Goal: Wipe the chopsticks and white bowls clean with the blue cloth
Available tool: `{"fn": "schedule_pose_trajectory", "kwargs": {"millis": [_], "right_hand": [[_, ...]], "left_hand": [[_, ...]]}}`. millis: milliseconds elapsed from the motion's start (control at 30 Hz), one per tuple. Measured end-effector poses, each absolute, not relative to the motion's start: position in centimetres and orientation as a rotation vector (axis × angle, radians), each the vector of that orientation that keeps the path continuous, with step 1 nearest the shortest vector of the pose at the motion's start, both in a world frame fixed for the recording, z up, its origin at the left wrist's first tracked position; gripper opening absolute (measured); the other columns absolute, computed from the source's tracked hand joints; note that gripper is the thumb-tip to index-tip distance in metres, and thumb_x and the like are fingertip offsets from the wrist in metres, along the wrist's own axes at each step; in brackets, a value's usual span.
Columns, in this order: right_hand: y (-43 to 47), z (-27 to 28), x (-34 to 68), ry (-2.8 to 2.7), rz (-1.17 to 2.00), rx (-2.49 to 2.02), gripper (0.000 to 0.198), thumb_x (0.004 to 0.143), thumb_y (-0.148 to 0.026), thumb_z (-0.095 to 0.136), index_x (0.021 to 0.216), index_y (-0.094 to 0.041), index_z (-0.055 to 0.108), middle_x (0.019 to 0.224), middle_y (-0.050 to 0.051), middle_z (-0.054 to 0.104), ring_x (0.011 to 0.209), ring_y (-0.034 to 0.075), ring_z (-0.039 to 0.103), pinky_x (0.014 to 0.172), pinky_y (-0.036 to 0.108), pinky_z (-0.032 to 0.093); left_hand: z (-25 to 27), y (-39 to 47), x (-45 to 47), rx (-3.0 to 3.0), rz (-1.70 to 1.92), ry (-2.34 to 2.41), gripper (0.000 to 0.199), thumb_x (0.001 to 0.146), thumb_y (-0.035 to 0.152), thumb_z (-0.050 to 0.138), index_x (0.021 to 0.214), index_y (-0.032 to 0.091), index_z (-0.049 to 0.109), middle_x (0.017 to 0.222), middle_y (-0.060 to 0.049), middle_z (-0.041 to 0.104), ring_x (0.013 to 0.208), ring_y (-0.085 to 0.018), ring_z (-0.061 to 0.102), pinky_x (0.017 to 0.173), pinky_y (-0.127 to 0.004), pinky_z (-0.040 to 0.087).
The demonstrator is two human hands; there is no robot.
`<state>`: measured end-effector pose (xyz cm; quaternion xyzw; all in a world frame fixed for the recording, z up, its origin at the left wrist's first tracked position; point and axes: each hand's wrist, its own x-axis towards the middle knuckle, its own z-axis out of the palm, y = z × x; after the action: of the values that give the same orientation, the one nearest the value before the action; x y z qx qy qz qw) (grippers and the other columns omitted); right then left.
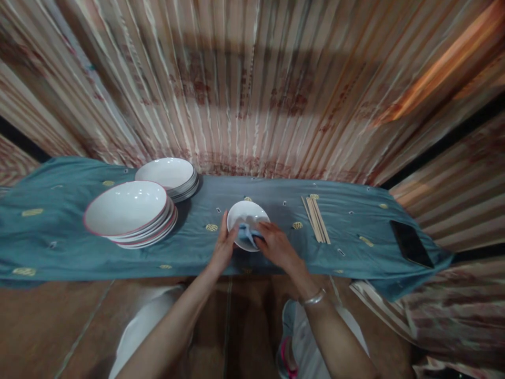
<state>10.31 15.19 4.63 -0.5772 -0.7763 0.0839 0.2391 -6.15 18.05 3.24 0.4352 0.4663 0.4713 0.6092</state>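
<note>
A small white bowl (245,209) is tilted toward me above the table's front part. My left hand (225,243) grips its left rim, thumb on the inside. Pressed into the bowl is a light blue cloth (246,234), bunched under the fingers of my right hand (276,243). The right fingers are closed on the cloth at the bowl's right side. I cannot tell whether the bowl's base touches the tablecloth.
Left on the blue tablecloth (252,189) stand a stack of large red-rimmed bowls (126,210) and, behind it, a stack of white plates (165,173). To the right lie several chopsticks (316,220) and a black phone (410,243). A pleated curtain (244,95) hangs behind.
</note>
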Motion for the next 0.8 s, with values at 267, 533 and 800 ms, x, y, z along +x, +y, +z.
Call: {"fn": "schedule_pose_trajectory", "kwargs": {"millis": [267, 533, 800], "right_hand": [[14.3, 5.2, 10.4, -2.081, 0.386, -1.394, 0.036, 0.09, -0.022, 0.046, 0.126, -0.021, 0.053, 0.125, 0.009, 0.059, 0.118, 0.019, 0.052, 0.102, 0.038, 0.042], [14.2, 4.9, 9.7, -2.155, 0.492, -1.392, 0.041, 0.083, -0.005, 0.043, 0.116, -0.02, 0.062, 0.117, 0.006, 0.066, 0.108, 0.018, 0.059, 0.095, 0.034, 0.045], [13.7, 5.5, 9.5, -2.025, 0.784, -1.33, 0.041, 0.081, -0.006, 0.046, 0.113, -0.023, 0.064, 0.113, 0.003, 0.068, 0.104, 0.016, 0.063, 0.094, 0.032, 0.047]], "left_hand": [[2.7, 18.8, -5.3, 0.98, 1.151, 1.025, 0.07, 0.083, 0.06, 0.045, 0.144, 0.026, 0.031, 0.146, -0.005, 0.041, 0.127, -0.026, 0.045, 0.096, -0.038, 0.047], [3.1, 18.6, -4.9, 1.045, 1.208, 1.06, 0.06, 0.085, 0.054, 0.045, 0.135, 0.02, 0.046, 0.139, -0.005, 0.05, 0.127, -0.024, 0.045, 0.106, -0.033, 0.035], [1.8, 18.2, -4.7, 0.967, 1.152, 1.017, 0.053, 0.085, 0.053, 0.045, 0.127, 0.021, 0.055, 0.133, -0.004, 0.056, 0.13, -0.021, 0.042, 0.108, -0.032, 0.03]]}}
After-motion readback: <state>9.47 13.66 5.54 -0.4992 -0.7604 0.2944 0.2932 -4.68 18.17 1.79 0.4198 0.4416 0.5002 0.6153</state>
